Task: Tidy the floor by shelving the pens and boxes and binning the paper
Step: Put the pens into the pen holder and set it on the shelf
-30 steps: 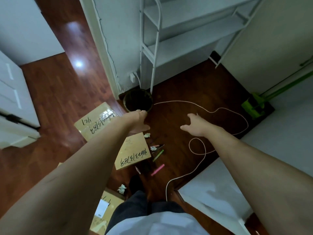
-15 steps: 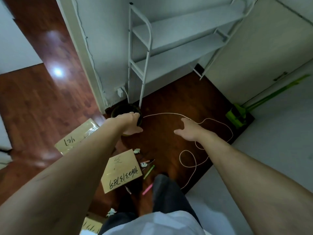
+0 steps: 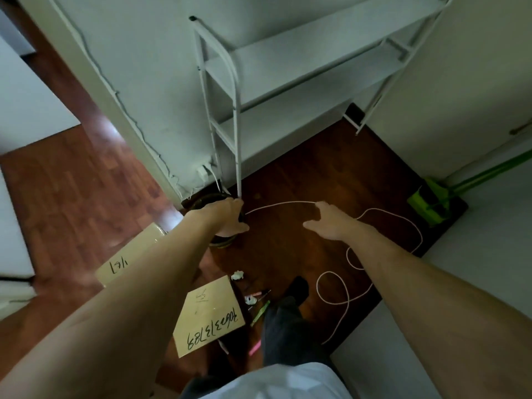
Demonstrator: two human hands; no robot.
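My left hand (image 3: 227, 217) hangs over the dark round bin (image 3: 201, 201) at the foot of the white shelf rack (image 3: 288, 67). Its fingers curl down out of sight, so whether it holds anything stays hidden. My right hand (image 3: 328, 223) floats to the right of the bin, fingers apart and holding nothing. On the floor lie a cardboard box with numbers written on it (image 3: 210, 315) and a second box (image 3: 126, 263) partly behind my left arm. Crumpled paper (image 3: 237, 275) lies near the first box. A green pen (image 3: 260, 309) and a pink pen (image 3: 254, 348) lie beside my leg.
A long white cable (image 3: 345, 283) loops over the wooden floor from the wall socket past my right hand. A green mop head (image 3: 429, 203) rests at the right wall. A white surface (image 3: 475, 283) fills the lower right. My foot (image 3: 298, 289) stands among the pens.
The view has moved closer to the shelf rack and bin. My left hand has come over the bin, and my right hand has drifted forward near the cable.
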